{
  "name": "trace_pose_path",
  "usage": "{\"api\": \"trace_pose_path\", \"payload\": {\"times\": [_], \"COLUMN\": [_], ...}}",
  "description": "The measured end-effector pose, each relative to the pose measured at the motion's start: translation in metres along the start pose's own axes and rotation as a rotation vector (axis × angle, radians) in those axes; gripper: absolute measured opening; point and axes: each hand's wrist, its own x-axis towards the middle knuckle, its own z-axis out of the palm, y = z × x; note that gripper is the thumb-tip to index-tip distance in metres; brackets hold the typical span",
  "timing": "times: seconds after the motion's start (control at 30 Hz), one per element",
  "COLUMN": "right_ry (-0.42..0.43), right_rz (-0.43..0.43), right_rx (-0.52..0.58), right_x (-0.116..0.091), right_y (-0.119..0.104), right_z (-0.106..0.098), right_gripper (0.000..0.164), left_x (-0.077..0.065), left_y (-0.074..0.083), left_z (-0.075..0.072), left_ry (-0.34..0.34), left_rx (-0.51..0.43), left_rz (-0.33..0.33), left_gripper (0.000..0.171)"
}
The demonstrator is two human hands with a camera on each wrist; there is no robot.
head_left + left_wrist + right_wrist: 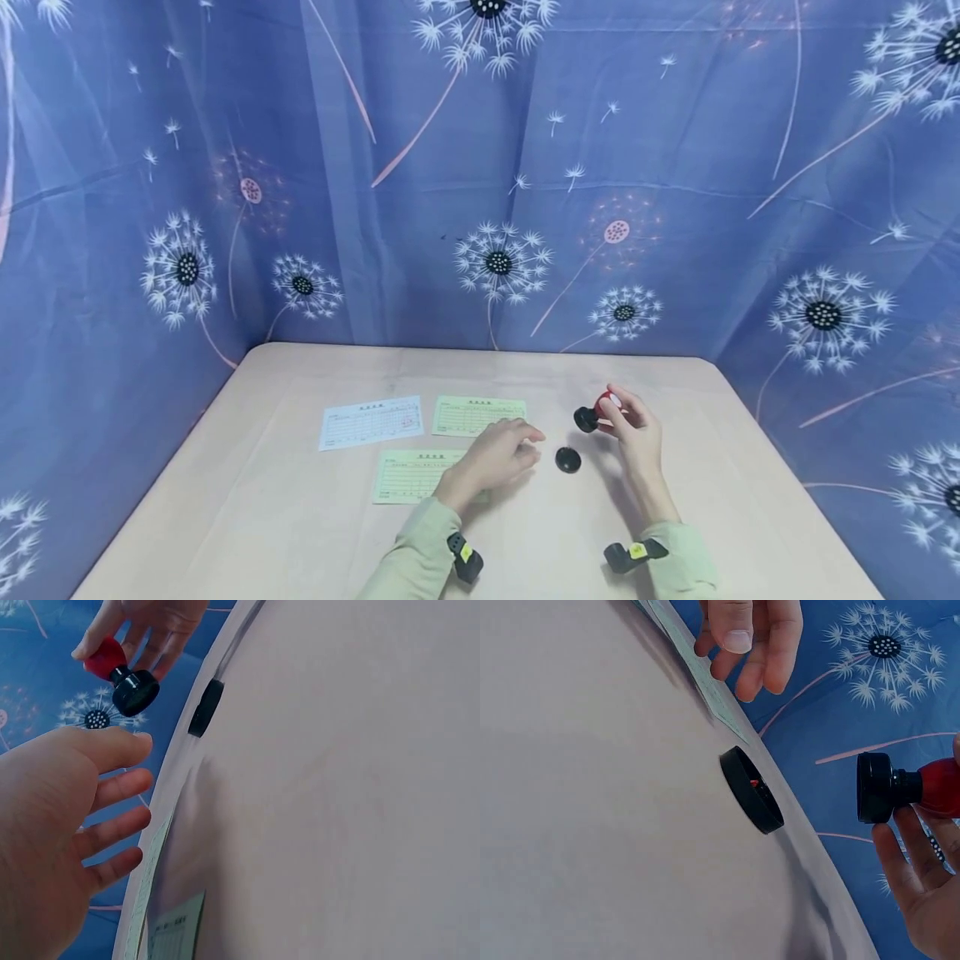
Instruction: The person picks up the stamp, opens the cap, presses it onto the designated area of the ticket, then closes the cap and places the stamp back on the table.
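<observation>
My right hand (639,435) holds a self-inking stamp (586,419) by its red handle, above the table's right half. The stamp's black round base points left and down in the head view; in the right wrist view the stamp (875,788) lies sideways, clear of the tabletop. Below and left of it, a round black cap (567,460) rests on the table, its hollow side up, with a small red mark inside (754,784). My left hand (495,454) hovers just left of the cap, fingers relaxed and holding nothing. It partly covers the lower green form (405,477).
A second green form (468,412) lies behind my left hand. To its left is a pale blue form (367,423) with red stamp marks near its right side. The table (247,483) is pale, with blue dandelion-print cloth (405,275) hanging behind and beside it.
</observation>
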Motion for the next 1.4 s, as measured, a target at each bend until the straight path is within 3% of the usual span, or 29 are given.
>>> {"api": "trace_pose_path", "payload": {"times": [0.63,0.93,1.4], "right_ry": [-0.013,-0.006,-0.027], "right_rz": [-0.035,-0.047,-0.021], "right_rx": [0.016,0.011,0.010], "right_x": [0.004,0.005,0.004], "right_y": [-0.002,-0.001,-0.003], "right_z": [-0.003,-0.007,-0.007], "right_gripper": [0.040,0.039,0.038], "left_x": [0.017,0.017,0.013], "left_y": [0.015,0.021,0.030], "left_z": [0.019,0.032,0.034], "left_ry": [0.000,0.015,0.035], "left_rx": [-0.009,-0.020,0.030], "left_rz": [0.014,0.003,-0.002], "left_gripper": [0.038,0.047,0.047]}}
